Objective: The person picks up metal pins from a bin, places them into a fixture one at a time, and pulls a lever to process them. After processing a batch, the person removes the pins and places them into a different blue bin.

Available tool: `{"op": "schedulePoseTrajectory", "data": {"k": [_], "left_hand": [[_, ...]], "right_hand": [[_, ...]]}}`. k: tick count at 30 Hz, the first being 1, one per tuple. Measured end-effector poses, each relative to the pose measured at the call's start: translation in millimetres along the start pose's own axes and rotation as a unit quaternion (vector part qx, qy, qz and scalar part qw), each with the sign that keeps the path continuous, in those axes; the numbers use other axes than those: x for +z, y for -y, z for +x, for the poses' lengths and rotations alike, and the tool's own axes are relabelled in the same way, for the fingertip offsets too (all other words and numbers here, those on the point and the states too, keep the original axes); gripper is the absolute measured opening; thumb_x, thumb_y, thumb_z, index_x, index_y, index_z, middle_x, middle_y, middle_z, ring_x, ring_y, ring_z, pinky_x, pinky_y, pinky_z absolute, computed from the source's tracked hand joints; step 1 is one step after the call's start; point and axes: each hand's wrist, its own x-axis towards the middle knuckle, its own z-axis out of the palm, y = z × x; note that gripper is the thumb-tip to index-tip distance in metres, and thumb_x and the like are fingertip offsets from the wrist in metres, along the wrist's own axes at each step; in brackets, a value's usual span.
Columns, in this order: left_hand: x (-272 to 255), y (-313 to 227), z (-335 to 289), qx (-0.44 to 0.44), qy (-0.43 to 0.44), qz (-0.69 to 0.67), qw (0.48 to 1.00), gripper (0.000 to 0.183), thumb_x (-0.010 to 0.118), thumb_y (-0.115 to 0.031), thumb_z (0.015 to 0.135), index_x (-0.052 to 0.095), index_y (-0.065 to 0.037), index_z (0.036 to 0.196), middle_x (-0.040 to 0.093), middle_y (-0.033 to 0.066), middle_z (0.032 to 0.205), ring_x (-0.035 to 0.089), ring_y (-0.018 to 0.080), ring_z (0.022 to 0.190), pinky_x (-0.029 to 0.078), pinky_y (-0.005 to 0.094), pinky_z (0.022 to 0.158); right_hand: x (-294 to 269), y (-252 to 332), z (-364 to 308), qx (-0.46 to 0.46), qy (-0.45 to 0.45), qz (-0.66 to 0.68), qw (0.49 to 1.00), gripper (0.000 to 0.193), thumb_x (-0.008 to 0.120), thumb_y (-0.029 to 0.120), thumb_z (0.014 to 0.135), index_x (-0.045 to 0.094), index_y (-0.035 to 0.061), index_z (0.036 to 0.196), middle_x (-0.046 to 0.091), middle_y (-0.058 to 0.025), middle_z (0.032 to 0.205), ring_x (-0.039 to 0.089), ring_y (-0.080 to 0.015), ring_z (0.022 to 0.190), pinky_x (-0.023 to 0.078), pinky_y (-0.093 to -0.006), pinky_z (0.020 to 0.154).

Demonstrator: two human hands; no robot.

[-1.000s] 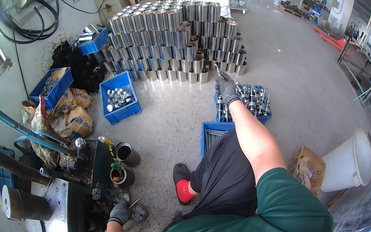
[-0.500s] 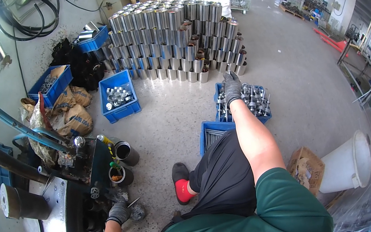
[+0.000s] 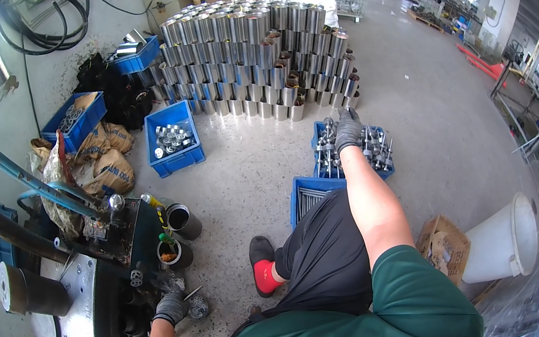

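My right hand (image 3: 349, 131), in a grey glove, reaches over a blue crate (image 3: 389, 170) filled with metal shafts carrying thick round parts (image 3: 373, 147). Its fingers point away from me and look stretched out, with nothing visible in them; their tips are partly hidden. At the lower left, my left hand (image 3: 170, 309), gloved too, is closed beside the dark workings of a machine (image 3: 90, 293). A thin metal rod (image 3: 194, 293) sticks out at its right side and seems to be in its grip. Next to that hand sits a round, silvery piece (image 3: 198, 308).
Bare metal cylinders (image 3: 245, 53) are stacked high ahead. A blue bin (image 3: 196, 153) of small round parts stands nearer. By my right knee is a blue crate (image 3: 294, 200) of rods. Two dark pots (image 3: 186, 226) stand beside the machine. A white bucket (image 3: 497, 242) and cardboard box (image 3: 447, 246) are right.
My right hand has moved slightly right and nearer, over the shafts in the crate. My left hand has stayed at the machine with the rod beside it.
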Motion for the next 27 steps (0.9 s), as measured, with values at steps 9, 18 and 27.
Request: {"op": "schedulePoseTrajectory", "data": {"k": [9,18,27], "left_hand": [[-7.0,-9.7,-1.9,-0.007,0.01,0.006,1.0,0.038,0.066,-0.02,0.084,0.074,-0.009,0.12,0.072,0.0226,0.113,0.069,0.0386,0.107,0.054,0.047,0.096],[-15.1,-18.1,-8.6,-0.014,0.019,0.0,1.0,0.038,0.064,-0.022,0.085,0.074,-0.008,0.119,0.071,0.0229,0.118,0.067,0.0382,0.113,0.052,0.0471,0.099],[-11.6,-13.3,-9.1,-0.019,0.023,0.008,1.0,0.039,0.061,-0.023,0.085,0.074,-0.009,0.119,0.071,0.023,0.117,0.067,0.0383,0.113,0.052,0.0473,0.099]], "right_hand": [[-21.9,7.5,26.6,-0.065,-0.064,-0.013,0.996,0.046,0.075,0.012,0.09,0.058,0.0091,0.133,0.066,-0.0099,0.091,0.058,-0.0209,0.061,0.051,-0.0359,0.056],[-31.8,6.2,43.7,-0.141,-0.055,0.037,0.988,0.054,0.071,0.007,0.091,0.055,0.0065,0.143,0.069,-0.0112,0.114,0.061,-0.0225,0.096,0.053,-0.0413,0.087],[10.6,20.4,-7.3,-0.128,0.009,0.018,0.992,0.05,0.072,0.001,0.091,0.058,0.0084,0.139,0.06,-0.0003,0.08,0.045,-0.0073,0.054,0.035,-0.0245,0.045]]}}
